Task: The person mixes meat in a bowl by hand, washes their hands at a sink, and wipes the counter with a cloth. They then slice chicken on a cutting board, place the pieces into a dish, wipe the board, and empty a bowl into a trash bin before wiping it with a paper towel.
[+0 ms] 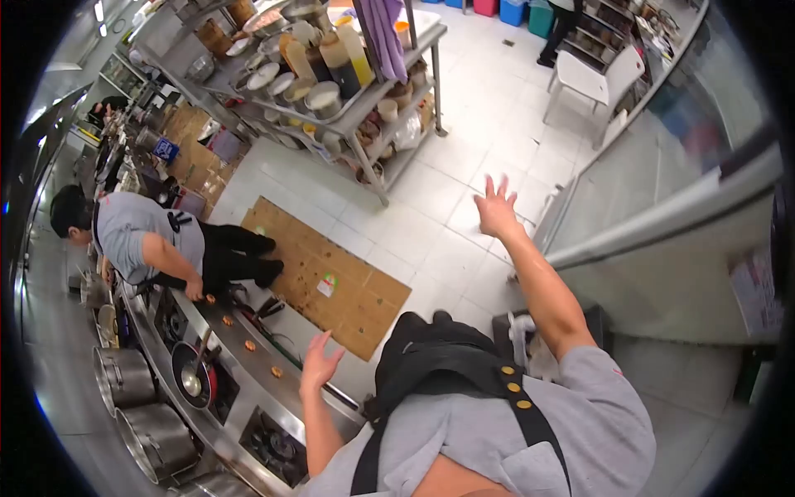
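My left hand (320, 363) is raised beside the stove counter's edge, its fingers apart and nothing in it. Further forward on the right, my right hand (497, 209) is stretched out over the white tiled floor (451, 240), fingers spread and empty. To the left of my left hand, the steel stove counter (248, 377) carries a row of small orange-brown knobs or pieces, too small to tell. A dark wok (184, 364) with a ladle (192, 383) in it sits on a burner there.
A co-worker (153, 236) bends over the stove at left. Large steel pots (156, 435) stand along its far side. Brown mats (331, 277) lie on the floor. Ahead is a shelf rack (352, 124) with bottles and tubs; a white chair (598, 79) and glass partition (662, 182) are right.
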### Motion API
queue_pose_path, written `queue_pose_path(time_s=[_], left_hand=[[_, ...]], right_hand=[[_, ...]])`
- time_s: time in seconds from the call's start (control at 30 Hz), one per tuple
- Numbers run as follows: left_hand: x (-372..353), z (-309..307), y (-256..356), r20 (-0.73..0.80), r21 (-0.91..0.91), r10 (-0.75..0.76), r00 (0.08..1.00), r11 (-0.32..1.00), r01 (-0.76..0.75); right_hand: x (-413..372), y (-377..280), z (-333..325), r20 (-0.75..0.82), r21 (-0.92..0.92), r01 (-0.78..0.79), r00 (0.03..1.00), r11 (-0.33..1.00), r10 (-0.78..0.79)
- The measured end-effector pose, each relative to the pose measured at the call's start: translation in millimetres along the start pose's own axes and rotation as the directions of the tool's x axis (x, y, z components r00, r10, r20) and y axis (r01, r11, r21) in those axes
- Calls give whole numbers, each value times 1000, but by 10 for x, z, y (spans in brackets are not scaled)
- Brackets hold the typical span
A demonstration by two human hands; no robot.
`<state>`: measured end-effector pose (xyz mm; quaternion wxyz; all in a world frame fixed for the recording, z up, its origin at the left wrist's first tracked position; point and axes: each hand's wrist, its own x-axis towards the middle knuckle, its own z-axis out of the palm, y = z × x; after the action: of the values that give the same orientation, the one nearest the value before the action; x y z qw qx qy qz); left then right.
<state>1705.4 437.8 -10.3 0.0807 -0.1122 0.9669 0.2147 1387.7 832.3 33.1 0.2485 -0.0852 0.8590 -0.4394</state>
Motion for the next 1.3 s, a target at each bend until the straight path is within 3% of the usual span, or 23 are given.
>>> queue_pose_path(time_s=[0.1, 0.17, 0.27, 0.3, 0.4, 0.43, 0.47, 0.5, 0.53, 0.57, 0.63, 0.7, 0.77, 0.83, 0.9, 0.97, 1.03, 1.07, 1.1, 1.13, 1.17, 1.23, 1.3], left_hand=[[1166, -22, 475, -139, -133, 177, 974, 972, -195], [1916, -146, 805, -2, -629, 98, 995, 774, -77], [3009, -421, 1424, -41, -775, 161, 986, 618, -133], [3425, -478, 1622, -65, -855, 185, 981, 496, -150], [4776, -589, 2357, -255, -808, 346, 903, 436, -395], [5188, -623, 2641, -350, -766, 385, 854, 406, -498], [5554, -660, 2926, -345, -765, 414, 842, 395, -508], [5901, -745, 3248, -465, -796, 255, 848, 298, -527], [6221, -815, 3524, -546, -810, 78, 834, 206, -549], [6542, -822, 3705, -441, -897, -19, 897, -20, -442], [7004, -755, 3866, -417, -906, 293, 860, -209, -368], [7363, -745, 4116, -298, -940, 369, 880, -274, -204], [7620, -711, 4323, -252, -948, 333, 909, -275, -162], [7855, -679, 4598, -255, -944, 248, 935, -272, -185], [7959, -643, 4792, -306, -926, 91, 948, -258, -274], [7896, -598, 4999, -381, -888, -103, 919, -235, -395], [7778, -659, 5220, -457, -827, -307, 835, -200, -526], [7716, -718, 5321, -493, -794, -385, 780, -168, -585], [7679, -802, 5404, -521, -762, -457, 721, -132, -634], [7628, -887, 5476, -545, -727, -517, 660, -101, -679], [7612, -945, 5527, -563, -692, -569, 600, -72, -718], [7492, -998, 5536, -557, -642, -663, 501, -39, -765], [7295, -821, 5417, -474, -656, -775, 418, -6, -755]], right_hand=[[683, -98, -324, -358, -336, -15, 927, 942, -112], [1313, -512, -762, -411, -237, 285, 837, 929, -361], [2263, -1448, -1377, -564, -28, 438, 735, 898, -376], [2842, -1565, -1587, -640, -197, 606, 516, 771, -569], [4214, -2065, -2075, -745, -106, 565, 500, 818, -442], [4634, -2134, -2215, -643, 108, 423, 720, 900, -261], [4978, -2082, -2275, -680, -197, 711, 397, 675, -616], [4983, -2138, -2190, -718, -408, 598, 255, 689, -647], [4650, -2175, -2275, -559, -251, 715, 444, 653, -700], [4034, -2386, -2545, -112, -114, 540, 827, 834, -551], [3792, -2299, -3014, 280, -204, 809, 587, 551, -759], [3763, -2644, -3673, 397, -236, 807, 589, 542, -704], [3972, -3104, -4108, 97, -139, 973, 201, 187, -975], [4446, -3512, -3942, -330, 406, 889, -73, -211, -941], [4468, -3565, -3827, -142, 982, 136, 59, -133, -988], [4665, -3394, -3652, -199, 979, 56, 36, -197, -979], [4801, -3067, -3672, -180, 981, -37, 183, -190, -966], [4897, -2936, -3588, -434, 875, 340, 237, -344, -870], [4916, -2657, -3666, -265, 923, 355, 311, -147, -913], [4982, -2451, -3824, 114, 992, 21, 222, 121, -968], [5133, -2349, -3880, 144, 989, 0, 188, 147, -971], [5282, -2219, -3758, 324, 812, -529, 54, 248, -945], [5564, -1816, -3828, 385, 919, 165, -186, 358, -904]])
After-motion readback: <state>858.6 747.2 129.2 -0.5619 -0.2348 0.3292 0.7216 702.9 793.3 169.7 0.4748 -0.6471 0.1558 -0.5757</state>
